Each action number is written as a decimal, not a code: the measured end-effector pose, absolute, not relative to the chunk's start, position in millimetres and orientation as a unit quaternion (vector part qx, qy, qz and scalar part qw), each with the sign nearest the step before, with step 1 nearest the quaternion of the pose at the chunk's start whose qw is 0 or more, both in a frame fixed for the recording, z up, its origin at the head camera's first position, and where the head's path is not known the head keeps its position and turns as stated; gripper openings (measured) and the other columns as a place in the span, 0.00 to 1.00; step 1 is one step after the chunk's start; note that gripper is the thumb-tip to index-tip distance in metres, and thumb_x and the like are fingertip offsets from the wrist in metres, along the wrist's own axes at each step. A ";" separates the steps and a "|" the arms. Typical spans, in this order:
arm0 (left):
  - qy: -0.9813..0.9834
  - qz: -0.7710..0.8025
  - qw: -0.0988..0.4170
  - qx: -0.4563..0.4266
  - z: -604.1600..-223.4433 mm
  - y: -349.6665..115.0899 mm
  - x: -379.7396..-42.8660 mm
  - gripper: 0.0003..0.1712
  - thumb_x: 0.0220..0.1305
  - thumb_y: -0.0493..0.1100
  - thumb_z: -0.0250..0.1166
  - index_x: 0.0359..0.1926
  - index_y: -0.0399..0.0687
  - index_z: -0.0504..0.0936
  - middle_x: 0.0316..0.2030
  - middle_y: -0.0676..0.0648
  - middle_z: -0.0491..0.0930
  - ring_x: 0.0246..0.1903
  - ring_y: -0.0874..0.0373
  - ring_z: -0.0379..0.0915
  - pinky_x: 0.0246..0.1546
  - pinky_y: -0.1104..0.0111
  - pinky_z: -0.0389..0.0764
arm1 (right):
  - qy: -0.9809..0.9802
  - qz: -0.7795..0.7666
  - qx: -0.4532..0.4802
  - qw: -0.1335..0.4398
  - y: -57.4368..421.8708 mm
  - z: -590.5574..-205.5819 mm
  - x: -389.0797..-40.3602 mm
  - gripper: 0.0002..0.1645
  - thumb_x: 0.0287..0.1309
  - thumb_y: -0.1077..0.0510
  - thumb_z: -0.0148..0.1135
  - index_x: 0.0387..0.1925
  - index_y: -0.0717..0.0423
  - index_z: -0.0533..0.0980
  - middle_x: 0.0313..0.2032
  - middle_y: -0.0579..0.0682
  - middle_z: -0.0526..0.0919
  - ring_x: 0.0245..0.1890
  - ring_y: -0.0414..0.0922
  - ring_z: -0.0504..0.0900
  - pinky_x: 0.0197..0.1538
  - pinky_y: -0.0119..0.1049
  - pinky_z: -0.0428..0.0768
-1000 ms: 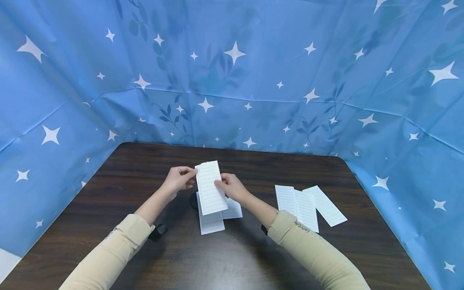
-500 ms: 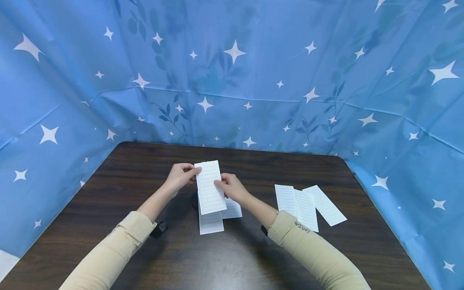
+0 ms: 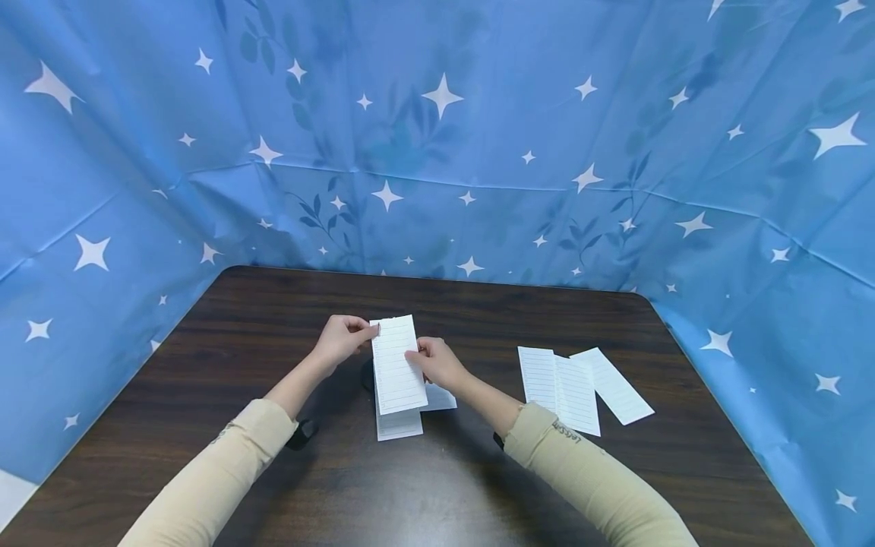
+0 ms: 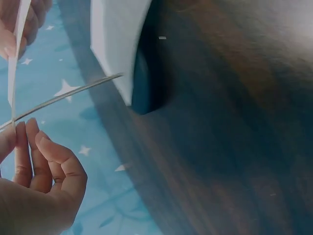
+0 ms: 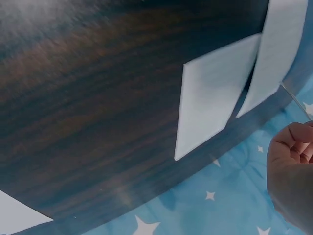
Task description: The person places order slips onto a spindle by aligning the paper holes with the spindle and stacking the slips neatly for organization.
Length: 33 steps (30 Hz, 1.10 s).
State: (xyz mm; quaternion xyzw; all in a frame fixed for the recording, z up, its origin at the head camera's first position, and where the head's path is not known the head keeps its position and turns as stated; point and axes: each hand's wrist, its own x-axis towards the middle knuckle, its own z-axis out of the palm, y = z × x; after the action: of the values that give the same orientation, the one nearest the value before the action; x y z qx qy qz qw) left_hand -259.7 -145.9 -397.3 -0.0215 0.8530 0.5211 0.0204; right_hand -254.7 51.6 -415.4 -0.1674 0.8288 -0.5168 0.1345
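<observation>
Head view, left hand (image 3: 339,339) pinching top-left corner of lined paper (image 3: 398,376), right hand (image 3: 440,363) pinching its right edge, paper above dark table (image 3: 321,486), loose sheets (image 3: 577,399) to the right, left wrist view, paper edge-on at fingertips, right wrist view, right fingertips cut off.

Free table (image 3: 485,327) runs between the right hand (image 3: 440,363) and obstructing right-side papers (image 3: 577,395).

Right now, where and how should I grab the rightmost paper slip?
Probably pinch the rightmost paper slip at its near end, coming from the right: that end points away from the neighboring paper, which the far end meets.
</observation>
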 end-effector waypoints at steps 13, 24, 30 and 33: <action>0.869 0.492 0.041 -0.024 -423.5 -150.8 -267.1 0.14 0.61 0.42 0.63 0.40 0.33 0.83 0.33 0.40 0.81 0.30 0.55 0.75 0.30 0.69 0.76 | 0.853 -0.487 -0.114 0.148 51.8 -429.0 -250.9 0.09 0.60 0.64 0.57 0.26 0.66 0.75 0.13 0.46 0.70 0.13 0.39 0.68 0.19 0.26 0.66; 0.885 0.463 0.046 -0.003 -432.6 -155.2 -268.2 0.14 0.62 0.43 0.63 0.37 0.34 0.83 0.31 0.42 0.80 0.29 0.57 0.73 0.28 0.68 0.76 | 0.837 -0.516 -0.054 0.173 52.2 -440.6 -247.7 0.07 0.58 0.65 0.58 0.30 0.68 0.77 0.18 0.48 0.75 0.15 0.38 0.70 0.20 0.25 0.69; 0.900 0.434 0.053 0.007 -434.0 -154.5 -269.0 0.13 0.61 0.42 0.63 0.35 0.34 0.84 0.26 0.44 0.77 0.24 0.58 0.69 0.23 0.70 0.71 | 0.847 -0.502 -0.048 0.166 52.1 -443.1 -246.2 0.07 0.57 0.65 0.58 0.27 0.68 0.78 0.17 0.48 0.76 0.15 0.38 0.70 0.20 0.26 0.68; 0.907 0.418 0.051 0.014 -435.9 -153.9 -269.6 0.12 0.60 0.42 0.63 0.33 0.34 0.84 0.22 0.45 0.76 0.21 0.58 0.68 0.22 0.71 0.68 | 0.852 -0.494 -0.050 0.165 52.3 -445.3 -245.4 0.07 0.56 0.66 0.59 0.25 0.67 0.77 0.16 0.47 0.75 0.14 0.38 0.69 0.20 0.26 0.67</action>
State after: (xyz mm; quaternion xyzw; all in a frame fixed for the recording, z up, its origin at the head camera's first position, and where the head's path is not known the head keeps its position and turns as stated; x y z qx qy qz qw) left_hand -269.6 -153.9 -435.9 0.0137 0.9071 0.4176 0.0513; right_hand -245.4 52.3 -445.3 -0.0502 0.8525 -0.4936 0.1647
